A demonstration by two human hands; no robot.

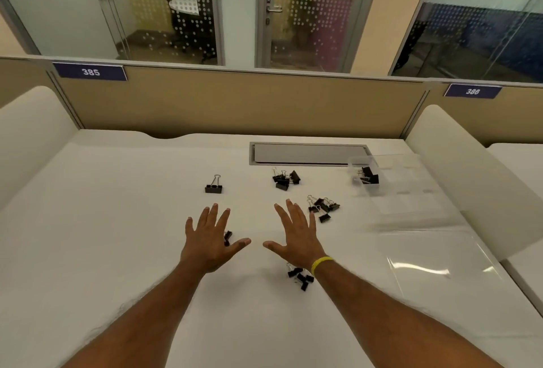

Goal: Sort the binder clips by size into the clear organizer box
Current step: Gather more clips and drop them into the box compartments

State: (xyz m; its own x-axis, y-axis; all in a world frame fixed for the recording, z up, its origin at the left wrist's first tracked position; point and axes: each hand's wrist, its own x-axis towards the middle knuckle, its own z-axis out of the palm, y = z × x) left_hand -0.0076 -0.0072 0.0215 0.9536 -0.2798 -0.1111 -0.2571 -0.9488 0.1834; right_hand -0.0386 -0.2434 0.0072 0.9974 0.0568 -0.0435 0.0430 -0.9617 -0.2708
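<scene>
Black binder clips lie in groups on the white desk. A single large clip (213,185) stands far left, a large pile (285,179) sits behind my hands, a medium pile (322,207) lies to the right, and a small pile (300,276) rests under my right wrist. A small clip (227,237) peeks out beside my left hand (209,238). My right hand (295,232) and left hand hover flat with fingers spread, holding nothing. The clear organizer box (393,184) sits far right with a few large clips (368,176) in its near-left compartment.
The box's clear lid (435,262) lies flat at the right. A grey cable hatch (308,153) is set into the desk's back. Cream side dividers (458,167) and a tan back partition (235,103) bound the desk.
</scene>
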